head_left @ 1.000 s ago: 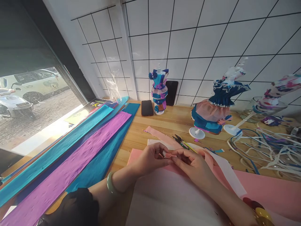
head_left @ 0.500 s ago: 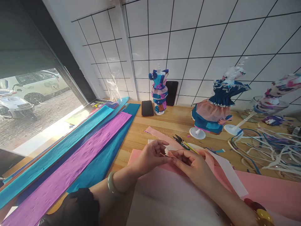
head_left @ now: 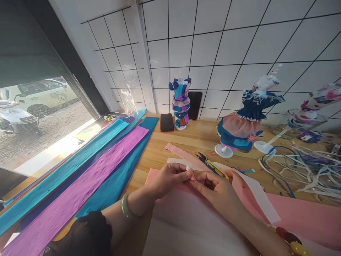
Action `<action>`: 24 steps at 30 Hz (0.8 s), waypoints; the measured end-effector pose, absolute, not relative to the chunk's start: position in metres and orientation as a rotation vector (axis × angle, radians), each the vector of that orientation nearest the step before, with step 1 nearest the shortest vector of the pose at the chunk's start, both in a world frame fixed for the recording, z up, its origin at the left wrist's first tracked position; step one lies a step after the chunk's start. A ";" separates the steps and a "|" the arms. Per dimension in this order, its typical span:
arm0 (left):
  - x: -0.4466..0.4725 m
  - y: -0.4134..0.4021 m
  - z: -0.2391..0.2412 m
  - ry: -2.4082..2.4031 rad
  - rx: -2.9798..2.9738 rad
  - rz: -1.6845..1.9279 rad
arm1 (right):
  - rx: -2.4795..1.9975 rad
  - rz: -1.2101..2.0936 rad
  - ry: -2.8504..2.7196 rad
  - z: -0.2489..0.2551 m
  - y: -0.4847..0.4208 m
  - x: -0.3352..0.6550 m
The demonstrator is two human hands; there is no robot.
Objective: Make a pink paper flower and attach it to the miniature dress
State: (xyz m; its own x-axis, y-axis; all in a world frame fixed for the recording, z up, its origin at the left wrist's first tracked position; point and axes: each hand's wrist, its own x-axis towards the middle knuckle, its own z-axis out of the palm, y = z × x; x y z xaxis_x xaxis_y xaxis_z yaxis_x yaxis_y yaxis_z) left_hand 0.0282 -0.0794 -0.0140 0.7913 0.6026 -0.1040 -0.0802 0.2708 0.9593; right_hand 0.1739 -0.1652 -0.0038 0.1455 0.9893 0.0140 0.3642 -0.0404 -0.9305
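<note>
The left hand (head_left: pixel 168 179) and the right hand (head_left: pixel 215 186), each with a narrow pinch, hold together one small gathered pink piece (head_left: pixel 191 174) above the bench (head_left: pixel 157 153), near the pale sheet (head_left: pixel 191 224).

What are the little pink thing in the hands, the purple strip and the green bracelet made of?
Pink piece: maybe thin paper or cloth; it looks matte and bunched up. Purple strip: probably crepe paper, matte and wrinkled. Bracelet: perhaps stone, glass or plastic; smooth, slightly glossy.

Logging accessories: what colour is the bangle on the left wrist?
The bangle is pale green; the head view shows it.
</note>
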 end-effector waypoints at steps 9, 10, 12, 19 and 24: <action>0.029 -0.083 -0.010 0.560 1.286 0.467 | -1.711 0.745 -1.425 -0.007 -0.167 0.172; 0.029 -0.083 -0.010 0.576 1.301 0.480 | -1.731 0.728 -1.437 -0.008 -0.167 0.172; 0.029 -0.083 -0.010 0.597 1.312 0.503 | -1.753 0.703 -1.458 -0.009 -0.168 0.172; 0.029 -0.084 -0.009 0.604 1.232 0.480 | -1.693 0.668 -1.458 -0.010 -0.168 0.172; 0.029 -0.083 -0.009 0.585 1.241 0.528 | -1.637 0.763 -1.389 -0.007 -0.167 0.172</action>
